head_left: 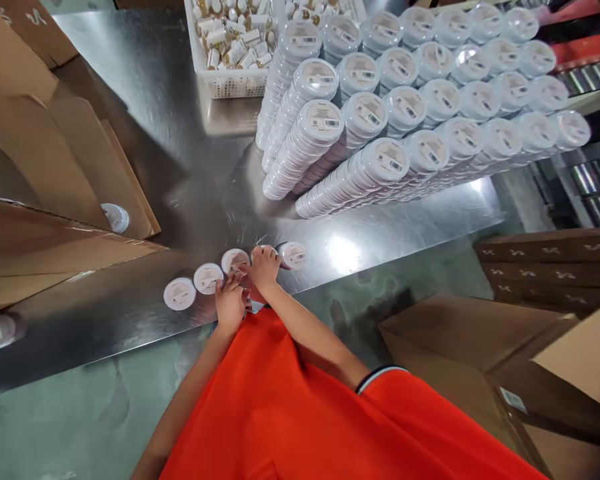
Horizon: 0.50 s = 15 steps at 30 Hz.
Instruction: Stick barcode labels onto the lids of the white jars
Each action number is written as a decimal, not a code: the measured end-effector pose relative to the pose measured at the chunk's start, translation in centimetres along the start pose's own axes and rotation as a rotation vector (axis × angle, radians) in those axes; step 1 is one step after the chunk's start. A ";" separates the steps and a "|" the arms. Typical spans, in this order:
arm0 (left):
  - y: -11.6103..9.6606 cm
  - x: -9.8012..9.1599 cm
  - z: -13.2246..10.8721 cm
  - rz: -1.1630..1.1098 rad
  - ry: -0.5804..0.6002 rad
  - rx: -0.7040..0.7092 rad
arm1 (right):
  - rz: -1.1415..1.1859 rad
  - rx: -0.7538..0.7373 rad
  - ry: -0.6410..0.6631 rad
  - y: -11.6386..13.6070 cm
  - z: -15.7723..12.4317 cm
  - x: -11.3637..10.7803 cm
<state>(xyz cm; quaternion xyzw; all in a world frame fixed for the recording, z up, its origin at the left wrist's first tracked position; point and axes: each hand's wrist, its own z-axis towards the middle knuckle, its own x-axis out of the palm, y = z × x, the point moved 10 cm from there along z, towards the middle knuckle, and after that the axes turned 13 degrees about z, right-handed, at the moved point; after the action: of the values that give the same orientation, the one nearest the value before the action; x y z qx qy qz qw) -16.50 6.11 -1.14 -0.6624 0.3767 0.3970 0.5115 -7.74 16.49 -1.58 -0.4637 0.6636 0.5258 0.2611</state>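
Note:
Along the front of the steel table (325,267) runs a short row of round white jars with printed labels on top. My right hand (265,268) is curled over one jar in this row, hiding most of it; the end jar (293,255) sits just to its right. Close beside it, my left hand (231,303) has bent fingers at the near side of another labelled jar (235,261). What those left fingers pinch, if anything, is too small to make out. Further left are a jar (209,279) and the leftmost jar (179,294) of the row.
Tall stacks of matching jars (390,160) fill the back right of the table. A white basket (235,85) of small bottles stands behind. Open cardboard boxes are at left (55,233) and lower right (460,333); closed cartons (555,267) are stacked at right.

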 end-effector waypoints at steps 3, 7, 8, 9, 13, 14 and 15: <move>0.0 0.2 0.1 -0.010 -0.001 -0.007 | 0.010 -0.026 0.002 -0.1 0.5 0.1; 0.5 -0.3 0.3 -0.065 -0.013 -0.047 | 0.059 -0.050 0.014 -0.4 0.9 0.2; 0.7 -0.5 0.3 -0.088 -0.019 -0.057 | 0.090 -0.048 0.010 -0.6 0.9 0.1; 0.9 -0.8 0.3 -0.128 -0.029 -0.069 | 0.133 -0.046 -0.003 -0.8 0.7 -0.1; 3.1 -2.4 -0.5 -0.487 -0.133 -0.228 | 0.492 -0.134 0.025 -0.3 -1.4 -0.4; 3.8 -2.6 -0.9 -0.584 -0.158 -0.280 | 0.633 -0.179 0.109 0.4 -2.3 0.2; 4.4 -2.7 -1.3 -0.669 -0.177 -0.327 | 0.777 -0.215 0.216 1.2 -3.3 0.9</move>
<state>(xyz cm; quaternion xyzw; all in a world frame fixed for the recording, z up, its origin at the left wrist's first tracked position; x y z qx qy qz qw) -21.42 4.26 -0.17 -0.7849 0.0256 0.3188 0.5308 -8.79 13.09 -0.78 -0.2559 0.7542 0.5998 -0.0774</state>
